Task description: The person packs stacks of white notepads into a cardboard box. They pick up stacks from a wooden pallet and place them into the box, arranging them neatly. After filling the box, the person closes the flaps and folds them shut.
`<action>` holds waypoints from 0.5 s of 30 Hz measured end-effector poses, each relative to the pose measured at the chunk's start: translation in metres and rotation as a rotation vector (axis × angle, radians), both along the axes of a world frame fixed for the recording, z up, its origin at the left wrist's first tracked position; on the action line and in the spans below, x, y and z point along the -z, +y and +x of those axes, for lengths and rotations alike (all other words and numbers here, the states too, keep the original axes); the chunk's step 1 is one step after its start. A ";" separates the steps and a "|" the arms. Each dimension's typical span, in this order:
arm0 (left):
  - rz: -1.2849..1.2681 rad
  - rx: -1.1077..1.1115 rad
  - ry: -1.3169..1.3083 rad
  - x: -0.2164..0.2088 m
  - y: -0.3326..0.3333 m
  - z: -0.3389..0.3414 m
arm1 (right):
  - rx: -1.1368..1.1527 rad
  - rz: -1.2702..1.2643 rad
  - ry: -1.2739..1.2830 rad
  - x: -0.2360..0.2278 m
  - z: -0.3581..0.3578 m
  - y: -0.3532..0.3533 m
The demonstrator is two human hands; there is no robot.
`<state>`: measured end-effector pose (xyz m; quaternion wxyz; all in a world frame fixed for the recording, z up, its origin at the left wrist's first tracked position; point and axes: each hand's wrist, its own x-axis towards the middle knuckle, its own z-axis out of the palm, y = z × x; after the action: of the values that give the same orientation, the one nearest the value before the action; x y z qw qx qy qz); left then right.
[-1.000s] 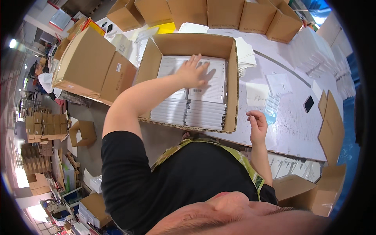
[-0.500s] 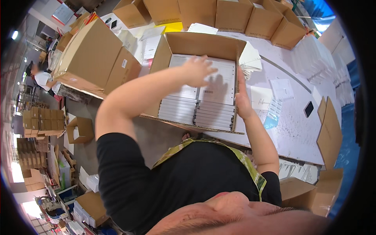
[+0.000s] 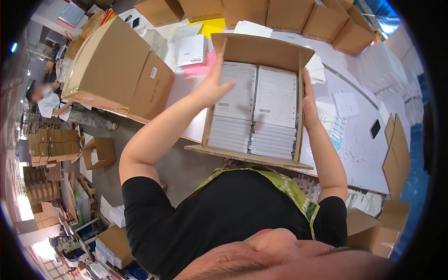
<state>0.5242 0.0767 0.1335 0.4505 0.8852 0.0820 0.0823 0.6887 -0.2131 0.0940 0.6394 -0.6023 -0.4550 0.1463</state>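
Observation:
An open cardboard box stands at the near edge of the table in front of me. Inside, two side-by-side rows of wrapped packs of punched printed sheets fill it, and toward me the pack edges overlap in steps. My left hand is at the box's left wall, thumb spread and fingers stretched along it, holding nothing. Flat against the outside of the right wall lies my right hand, its fingers straight and pointing away from me.
A large taped carton stands to the left. More open cartons line the table's far side. On the right are a phone, stacked clear-wrapped packs and loose sheets. Farther left, a person is on the workshop floor.
My left hand has moved left from above the packs to the box's left wall. The box has shifted slightly right and toward me, with my right hand still on its side.

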 end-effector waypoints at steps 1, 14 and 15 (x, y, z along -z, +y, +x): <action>0.117 0.018 0.034 0.004 -0.008 0.009 | 0.042 -0.099 -0.111 0.005 -0.003 0.003; 0.721 0.269 0.287 0.066 -0.076 0.047 | 0.150 -0.818 -0.620 0.006 -0.034 0.039; 0.734 0.293 0.319 0.066 -0.077 0.048 | 0.155 -0.853 -0.667 0.014 -0.036 0.041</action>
<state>0.5725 -0.0008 0.0672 0.0941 0.9908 -0.0106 -0.0970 0.6525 -0.1717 0.0800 0.1685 -0.8536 -0.4877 0.0712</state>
